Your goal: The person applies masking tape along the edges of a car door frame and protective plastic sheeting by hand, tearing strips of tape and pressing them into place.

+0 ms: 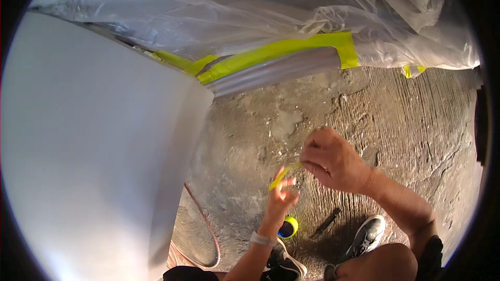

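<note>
A short strip of yellow masking tape [282, 175] stretches between my two hands, above the concrete floor. My right hand [332, 160] pinches its upper end between thumb and fingers. The other end lies against the fingers of my left hand [282, 199], whose fingers are partly spread; whether they grip the strip I cannot tell. Below, beside my left wrist, a roll of yellow tape [293, 227] rests near my shoe. Ahead, yellow tape [273, 52] borders clear plastic sheeting [234, 11] above a bare, shiny curved panel [281, 68].
A large, smooth pale panel [97, 125] takes up the left side. A reddish hose [207, 222] curves over the rough concrete floor [394, 125]. A dark slim object [328, 221] lies between my shoes [369, 234]. A dark object stands at the far right edge.
</note>
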Tool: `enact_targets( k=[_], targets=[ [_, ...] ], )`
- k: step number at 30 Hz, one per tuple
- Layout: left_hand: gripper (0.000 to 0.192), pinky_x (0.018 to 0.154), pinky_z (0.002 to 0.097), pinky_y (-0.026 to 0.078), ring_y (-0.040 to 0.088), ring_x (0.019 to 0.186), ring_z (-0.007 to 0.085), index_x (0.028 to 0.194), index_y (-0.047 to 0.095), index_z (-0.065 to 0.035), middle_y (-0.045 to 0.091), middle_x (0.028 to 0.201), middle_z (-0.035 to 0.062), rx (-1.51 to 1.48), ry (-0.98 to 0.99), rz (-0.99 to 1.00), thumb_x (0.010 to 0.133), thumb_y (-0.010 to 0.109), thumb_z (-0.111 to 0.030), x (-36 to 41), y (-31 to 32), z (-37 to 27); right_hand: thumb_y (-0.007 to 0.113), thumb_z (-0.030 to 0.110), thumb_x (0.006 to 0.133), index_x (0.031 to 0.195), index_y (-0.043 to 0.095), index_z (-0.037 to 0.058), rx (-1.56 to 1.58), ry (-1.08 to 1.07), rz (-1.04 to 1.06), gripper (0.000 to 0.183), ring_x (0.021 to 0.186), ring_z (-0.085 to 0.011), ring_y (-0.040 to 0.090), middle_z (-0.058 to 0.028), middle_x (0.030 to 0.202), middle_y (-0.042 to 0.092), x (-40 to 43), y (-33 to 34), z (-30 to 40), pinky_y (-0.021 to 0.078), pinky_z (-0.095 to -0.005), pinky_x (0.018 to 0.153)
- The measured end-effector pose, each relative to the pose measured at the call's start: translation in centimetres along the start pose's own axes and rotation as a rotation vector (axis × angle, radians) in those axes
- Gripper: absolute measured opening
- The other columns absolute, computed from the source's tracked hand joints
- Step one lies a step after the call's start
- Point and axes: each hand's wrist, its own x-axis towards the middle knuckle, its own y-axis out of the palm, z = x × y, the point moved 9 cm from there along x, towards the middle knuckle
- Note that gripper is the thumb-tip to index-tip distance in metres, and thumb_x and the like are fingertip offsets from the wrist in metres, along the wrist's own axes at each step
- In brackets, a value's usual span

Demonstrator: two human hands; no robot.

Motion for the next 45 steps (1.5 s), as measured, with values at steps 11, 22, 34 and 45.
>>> enact_targets(
  k=[11,22,34,45],
  targets=[
    [0.011,0.062,0.022,0.04,0.049,0.066,0.0041,0.094,0.063,-0.0105,0.062,0.084,-0.0046,-0.766,0.61,-0.586,0.088,0.072,-0.01,13.9,-4.2,-20.6,0.067,0.018,0.084,0.085,0.063,0.0047,0.02,0.171,-0.419,0.014,0.068,-0.0328,0.064,-0.0116,0.076,0.064,12.5,-1.7,-5.0,0.0495,-0.0432,0.061],
    [0.015,0.07,0.0275,0.05,0.063,0.082,0.0129,0.101,0.068,0.0017,0.069,0.097,0.0056,-0.897,0.849,-0.71,0.088,0.07,-0.004,15.9,-6.0,-24.2,0.065,0.025,0.085,0.09,0.069,0.0084,-0.124,0.145,-0.496,0.017,0.073,-0.035,0.066,-0.0115,0.081,0.069,15.8,-0.2,-5.1,0.0531,-0.0439,0.065],
    [0.016,0.067,0.0262,0.05,0.064,0.076,0.0122,0.102,0.068,0.0009,0.071,0.093,0.0046,-0.907,0.863,-0.717,0.087,0.07,-0.003,16.9,-6.1,-23.9,0.062,0.027,0.087,0.089,0.07,0.0081,-0.171,0.204,-0.453,0.02,0.073,-0.0369,0.065,-0.0137,0.078,0.069,16.6,-0.4,-5.3,0.0528,-0.0459,0.066],
    [0.019,0.064,0.0294,0.054,0.066,0.076,0.0165,0.104,0.066,0.0007,0.069,0.094,0.0073,-0.892,0.802,-0.733,0.085,0.071,0.0,17.4,-5.9,-23.8,0.06,0.027,0.088,0.084,0.067,0.0073,-0.192,0.252,-0.433,0.021,0.072,-0.0394,0.065,-0.0166,0.075,0.067,17.0,-0.7,-5.8,0.0528,-0.0483,0.066]
  ],
)
